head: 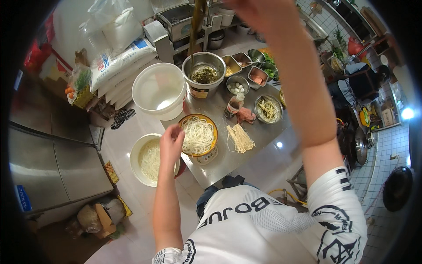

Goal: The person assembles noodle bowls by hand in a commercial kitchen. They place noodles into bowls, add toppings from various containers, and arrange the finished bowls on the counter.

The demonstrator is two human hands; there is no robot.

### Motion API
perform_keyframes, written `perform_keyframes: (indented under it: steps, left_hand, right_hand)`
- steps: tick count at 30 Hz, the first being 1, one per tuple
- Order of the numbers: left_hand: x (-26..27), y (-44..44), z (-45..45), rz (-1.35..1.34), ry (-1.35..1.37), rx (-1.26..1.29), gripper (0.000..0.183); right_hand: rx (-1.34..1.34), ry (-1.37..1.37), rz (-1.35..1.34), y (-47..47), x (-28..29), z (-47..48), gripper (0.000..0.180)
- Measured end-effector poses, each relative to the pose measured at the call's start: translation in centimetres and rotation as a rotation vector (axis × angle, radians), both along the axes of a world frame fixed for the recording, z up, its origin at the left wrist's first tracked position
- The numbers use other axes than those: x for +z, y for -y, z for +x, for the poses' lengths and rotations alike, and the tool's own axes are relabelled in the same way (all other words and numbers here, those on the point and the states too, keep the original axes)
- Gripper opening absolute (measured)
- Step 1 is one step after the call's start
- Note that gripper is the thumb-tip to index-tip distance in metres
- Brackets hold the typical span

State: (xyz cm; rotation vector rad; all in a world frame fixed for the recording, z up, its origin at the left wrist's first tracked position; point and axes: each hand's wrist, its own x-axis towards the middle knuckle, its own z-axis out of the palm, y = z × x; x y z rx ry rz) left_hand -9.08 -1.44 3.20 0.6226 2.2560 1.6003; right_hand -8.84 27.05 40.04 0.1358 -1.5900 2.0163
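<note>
My left hand (173, 135) is at the left rim of a yellow-rimmed bowl of white noodles (197, 135), its fingers curled; whether they grip anything is unclear. The bowl sits on a small scale (207, 157). My right hand (250, 13) is raised at the top edge, blurred and partly cut off. Left of it, a long, dark, blurred strip (195, 33) hangs into a steel pot (213, 56) of dark shredded greens; its link to my right hand is not visible. A white bucket (133, 158) of noodles in liquid stands below my left hand. A bundle of enoki mushrooms (241, 138) lies on the steel table.
An open white bucket (158, 87) stands beside the pot. A bottle (234, 105), a reddish cloth (246, 115), a steel bowl of shredded food (268, 109) and a bowl of white eggs (237, 86) are on the table (214, 171). Sacks (122, 61) are stacked left; a person (357, 82) is at far right.
</note>
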Motion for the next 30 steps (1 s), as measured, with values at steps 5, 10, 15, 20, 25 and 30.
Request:
perform_keyframes:
  steps: [5,10,15,20,25,30]
  left_hand:
    - [-5.6,5.3,7.0,0.074,0.236,0.235,0.028]
    - [-6.2,5.7,10.0,-0.010,0.151,0.236,0.035]
    - [-3.9,3.3,9.6,-0.251,-0.192,0.144,0.038]
    - [-4.2,-2.6,9.2,-0.632,-0.532,-0.002,0.036]
    - [-3.4,-6.1,11.0,-0.528,-0.619,-0.047,0.036]
    - [-2.1,-6.3,13.0,-0.861,-0.402,0.329,0.033]
  right_hand:
    - [-0.238,0.352,0.180,6.8,-22.5,4.5,0.008]
    - [-0.282,0.810,0.763,9.7,-38.9,10.6,0.021]
    - [-0.142,0.638,0.543,7.2,-38.7,11.2,0.013]
    - [0.035,0.550,0.039,1.3,-32.9,9.4,0.013]
    - [-0.108,0.339,0.112,-15.4,-30.2,4.2,0.013]
    - [-0.210,0.750,0.977,-26.1,-37.0,-5.7,0.024]
